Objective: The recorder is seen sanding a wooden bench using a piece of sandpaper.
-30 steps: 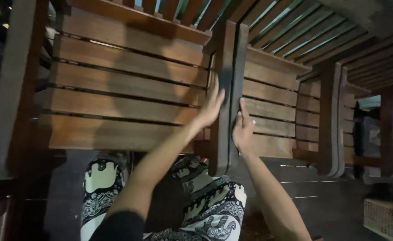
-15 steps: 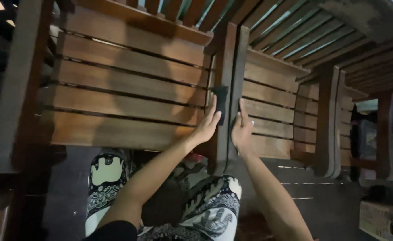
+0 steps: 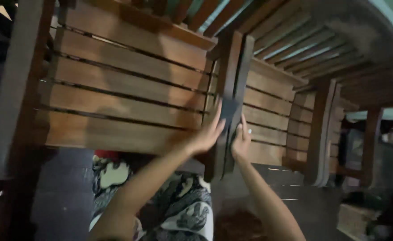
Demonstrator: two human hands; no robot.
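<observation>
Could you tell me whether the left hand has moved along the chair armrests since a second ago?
Cannot tell for certain: the left hand still rests at about the same spot on the paired armrests, beside the right hand; only the camera seems to shift.

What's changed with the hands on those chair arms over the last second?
Little has changed. The left hand and right hand still press a dark pad against the two side-by-side wooden armrests, sitting slightly lower on them than before. The slatted chair seats stayed put.
</observation>
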